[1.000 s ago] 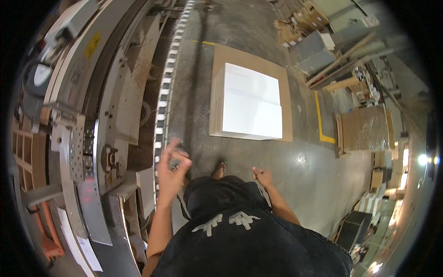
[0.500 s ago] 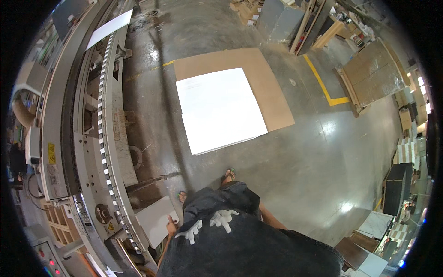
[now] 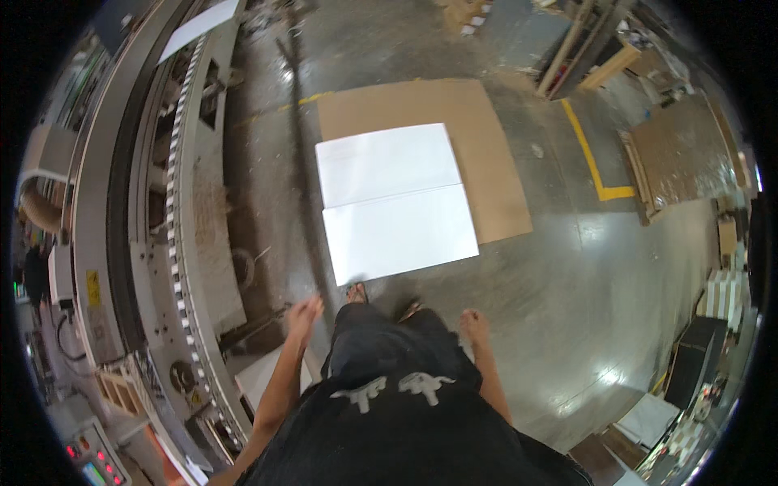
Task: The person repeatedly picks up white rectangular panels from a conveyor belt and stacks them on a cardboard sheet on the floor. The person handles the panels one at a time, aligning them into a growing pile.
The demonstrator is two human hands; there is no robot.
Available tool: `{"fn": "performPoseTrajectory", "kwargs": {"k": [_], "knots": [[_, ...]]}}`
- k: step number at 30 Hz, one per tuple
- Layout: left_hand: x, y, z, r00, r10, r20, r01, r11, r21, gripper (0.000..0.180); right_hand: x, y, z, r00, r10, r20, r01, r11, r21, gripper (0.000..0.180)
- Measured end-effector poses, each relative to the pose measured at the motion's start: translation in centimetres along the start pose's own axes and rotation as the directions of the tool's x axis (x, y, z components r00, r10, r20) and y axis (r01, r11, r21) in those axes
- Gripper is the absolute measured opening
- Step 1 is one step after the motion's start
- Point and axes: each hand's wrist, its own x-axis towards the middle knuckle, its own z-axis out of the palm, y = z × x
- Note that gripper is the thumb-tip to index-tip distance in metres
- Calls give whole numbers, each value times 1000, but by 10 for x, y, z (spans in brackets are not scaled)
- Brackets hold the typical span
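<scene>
Both of my hands are out in front of my body, above the floor. My left hand (image 3: 305, 314) hangs beside the machine with its fingers loosely apart and no object visible in it. A pale panel (image 3: 258, 377) leans low by the machine, partly behind my left forearm. My right hand (image 3: 475, 326) is over bare concrete to the right of my legs; its fingers look bent and are smeared, and I see nothing in it. Ahead of my feet lie two white boards, the far one (image 3: 389, 164) meeting or overlapped by the near one (image 3: 401, 231). Neither hand touches them.
Under the boards spreads a brown cardboard sheet (image 3: 498, 190). A long machine (image 3: 203, 211) with a toothed track runs along my left, a white strip (image 3: 198, 28) at its far end. Wrapped brown panels (image 3: 685, 154) stand right, beyond a yellow floor line (image 3: 596, 174). Stacked boards (image 3: 648, 419) lie lower right.
My left hand has come forward, away from the pale panel by the machine. My right hand has swung out into view. My feet are nearer the white boards, and the view has shifted.
</scene>
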Motion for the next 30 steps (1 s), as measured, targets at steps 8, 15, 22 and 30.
{"fn": "performPoseTrajectory", "kwargs": {"k": [8,15,22,30], "knots": [[15,153,273,966,128,223,-4,875,-483,40,83,-101,-69,910,-403,99,402,915,32,36],[-6,70,401,993,-4,-122,-31,957,-289,47,180,-175,-102,911,-123,393,37,975,221,27],[-17,116,560,703,634,-323,-438,743,506,22,172,-224,-62,743,-4,670,119,985,-126,29],[62,150,640,621,727,-293,-154,480,863,50,224,-278,-81,656,-184,732,348,934,-77,37]]}}
